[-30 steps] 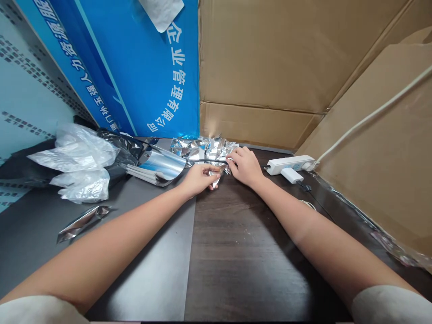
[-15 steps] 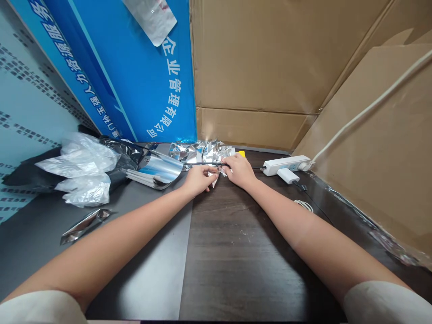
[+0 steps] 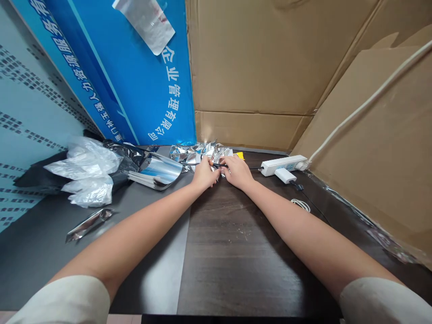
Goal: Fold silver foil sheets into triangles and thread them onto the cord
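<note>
Both my hands meet at the far middle of the dark wooden table, at the near edge of a heap of crumpled silver foil pouches (image 3: 195, 152). My left hand (image 3: 203, 173) is closed, pinching a silver foil piece from that heap. My right hand (image 3: 235, 170) is also closed, its fingertips touching the same piece right beside the left hand. A thin black cable (image 3: 251, 168) runs across the heap and passes between my hands. A small yellow object (image 3: 239, 155) peeks out behind my right hand.
A stack of flat silver pouches (image 3: 158, 171) lies left of the heap, with clear plastic bags (image 3: 86, 173) farther left and one loose silver pouch (image 3: 88, 223) nearer. A white power strip (image 3: 283, 165) with a charger sits right. Cardboard walls (image 3: 256, 67) and a blue board (image 3: 135, 76) enclose the table.
My hands have drawn closer together and slightly farther into the foil heap. The camera view has shifted a little, so the yellow object now shows.
</note>
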`<state>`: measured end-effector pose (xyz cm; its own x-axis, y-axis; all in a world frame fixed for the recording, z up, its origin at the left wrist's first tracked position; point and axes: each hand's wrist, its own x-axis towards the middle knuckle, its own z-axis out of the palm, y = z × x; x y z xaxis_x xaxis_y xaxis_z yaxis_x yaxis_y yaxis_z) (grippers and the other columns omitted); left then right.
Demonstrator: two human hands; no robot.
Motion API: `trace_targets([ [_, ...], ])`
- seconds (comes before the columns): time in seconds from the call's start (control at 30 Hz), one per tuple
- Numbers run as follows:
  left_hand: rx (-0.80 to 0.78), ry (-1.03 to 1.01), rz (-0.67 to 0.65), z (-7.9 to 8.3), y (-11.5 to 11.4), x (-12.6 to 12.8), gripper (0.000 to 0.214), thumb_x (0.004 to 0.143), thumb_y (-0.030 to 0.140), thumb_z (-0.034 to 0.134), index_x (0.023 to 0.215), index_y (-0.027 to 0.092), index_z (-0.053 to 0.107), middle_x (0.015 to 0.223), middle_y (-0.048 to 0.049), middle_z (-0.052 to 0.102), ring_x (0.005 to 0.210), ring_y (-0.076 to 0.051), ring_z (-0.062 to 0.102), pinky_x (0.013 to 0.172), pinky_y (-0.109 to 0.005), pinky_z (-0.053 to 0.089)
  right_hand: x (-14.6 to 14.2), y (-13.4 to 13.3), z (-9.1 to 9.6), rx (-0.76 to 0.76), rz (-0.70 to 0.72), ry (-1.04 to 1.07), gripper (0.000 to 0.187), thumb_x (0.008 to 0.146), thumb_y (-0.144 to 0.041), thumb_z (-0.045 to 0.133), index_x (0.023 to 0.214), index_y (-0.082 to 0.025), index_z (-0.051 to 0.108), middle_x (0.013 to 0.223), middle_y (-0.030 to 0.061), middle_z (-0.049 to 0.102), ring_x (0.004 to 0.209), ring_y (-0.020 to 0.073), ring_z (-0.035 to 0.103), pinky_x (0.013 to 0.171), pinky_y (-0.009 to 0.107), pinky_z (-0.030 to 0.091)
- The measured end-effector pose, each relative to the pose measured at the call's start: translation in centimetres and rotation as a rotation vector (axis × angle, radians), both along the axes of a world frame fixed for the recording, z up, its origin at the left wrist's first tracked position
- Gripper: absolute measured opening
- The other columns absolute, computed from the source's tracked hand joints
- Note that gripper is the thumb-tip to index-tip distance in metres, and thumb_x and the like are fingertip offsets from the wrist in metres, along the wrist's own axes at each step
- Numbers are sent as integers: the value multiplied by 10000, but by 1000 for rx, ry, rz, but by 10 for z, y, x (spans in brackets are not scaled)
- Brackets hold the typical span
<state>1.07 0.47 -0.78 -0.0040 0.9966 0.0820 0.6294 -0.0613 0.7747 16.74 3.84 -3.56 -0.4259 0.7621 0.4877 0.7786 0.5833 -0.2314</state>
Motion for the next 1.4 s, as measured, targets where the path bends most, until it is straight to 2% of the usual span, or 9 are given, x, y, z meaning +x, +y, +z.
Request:
trace_targets([
  [0.3, 165, 194, 38, -1, 13, 2, 258, 843, 219, 719, 994, 184, 512, 917, -106, 684, 919, -281, 672, 755, -320, 455, 4, 2, -3, 23, 45, 34, 252, 889, -96, 547, 1086, -188, 674, 1268, 106, 694, 1158, 286, 599, 1013, 459, 488],
  [0.43, 113, 161, -19, -2, 12, 2, 120, 883, 186, 651, 896, 196, 533, 774, -40, 680, 788, -213, 685, 754, -296, 479, 4, 0, -1, 31, 64, 16, 273, 922, -121, 526, 1121, -187, 701, 1313, 99, 678, 1183, 284, 586, 1044, 462, 469],
  [0.53, -11, 105, -113, 5, 9, -2, 103, 896, 188, 628, 959, 202, 548, 643, 19, 659, 526, -147, 631, 605, -251, 481, 4, -1, 1, 24, 74, -19, 303, 939, -143, 526, 1170, -189, 716, 1348, 93, 665, 1173, 293, 582, 1022, 468, 478],
  [0.63, -150, 82, -189, 27, 6, -12, 186, 838, 211, 712, 968, 190, 580, 578, 19, 645, 400, -135, 569, 464, -222, 424, 3, -3, 1, 15, 77, -57, 334, 941, -147, 522, 1209, -182, 720, 1354, 93, 665, 1148, 310, 575, 1001, 482, 477],
  [0.73, -240, 98, -254, 65, -1, -32, 231, 728, 203, 812, 889, 183, 649, 569, -1, 649, 416, -150, 588, 432, -218, 409, 2, -5, 1, 17, 70, -79, 359, 941, -141, 508, 1239, -158, 708, 1318, 106, 686, 1108, 328, 564, 985, 503, 470],
  [0.87, -213, 297, -305, 118, -14, -73, 313, 761, 261, 756, 1066, 214, 711, 805, -41, 737, 625, -185, 678, 527, -226, 465, 2, -6, 1, 27, 74, -84, 366, 935, -130, 501, 1239, -152, 702, 1299, 110, 695, 1070, 323, 566, 964, 504, 475],
  [0.97, -146, 613, -262, 137, -23, -110, 310, 777, 290, 703, 1080, 242, 752, 1025, -51, 760, 887, -232, 699, 736, -247, 497, 2, -6, 1, 43, 73, -69, 373, 926, -111, 490, 1227, -157, 705, 1338, 105, 673, 1097, 311, 570, 976, 486, 479],
  [1.17, -364, 756, -336, 134, -21, -167, 519, 676, 304, 682, 1194, 292, 726, 1314, -41, 692, 1141, -279, 659, 843, -250, 491, 4, -10, 4, 90, 32, 6, 340, 951, -149, 448, 1144, -158, 728, 1276, 127, 676, 1159, 284, 581, 1012, 434, 484],
  [1.4, -451, 678, -321, 118, -2, -192, 518, 538, 266, 707, 1055, 262, 746, 950, -43, 777, 834, -250, 704, 667, -252, 472, 6, -9, 3, 102, 30, 75, 299, 938, -178, 458, 1042, -181, 738, 1128, 125, 700, 1077, 272, 613, 982, 426, 488],
])
